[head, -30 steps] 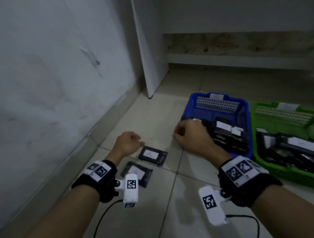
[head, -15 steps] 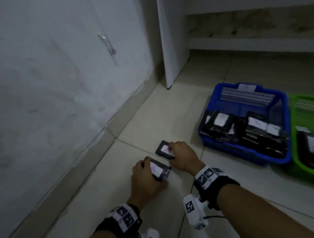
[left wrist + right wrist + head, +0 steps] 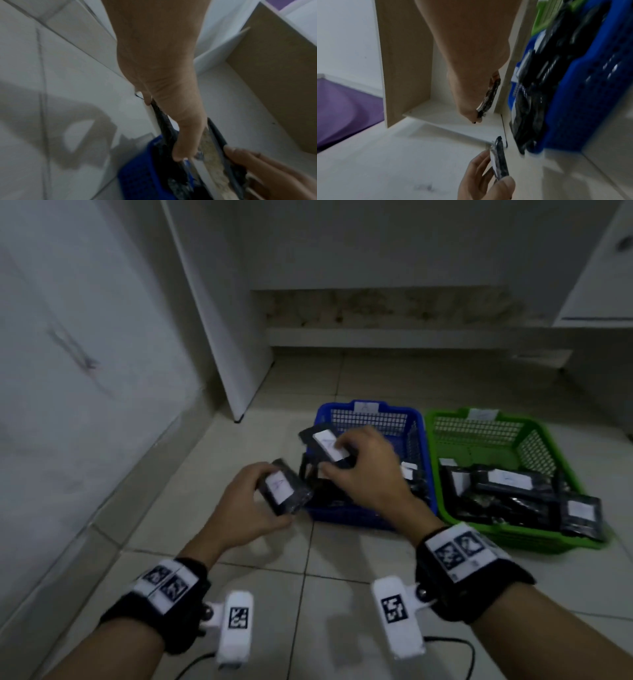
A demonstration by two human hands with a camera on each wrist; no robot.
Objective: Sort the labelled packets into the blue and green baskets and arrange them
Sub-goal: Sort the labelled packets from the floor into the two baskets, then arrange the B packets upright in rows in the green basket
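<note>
Tiled floor (image 3: 260, 583) carries green basket (image 3: 534, 537) on right, blue basket (image 3: 346, 517) touching its left side, both holding black labelled packets; right hand (image 3: 368, 474) over blue basket, fingers pinching labelled packet (image 3: 327, 445); left hand (image 3: 246, 505) just left of blue basket's near corner, gripping second labelled packet (image 3: 282, 491), label up

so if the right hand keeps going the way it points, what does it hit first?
Most likely the packets already in the blue basket: the right hand, holding a labelled packet, points forward over that basket's near-left part. Depth is unclear, so it may reach the far mesh wall instead.
</note>
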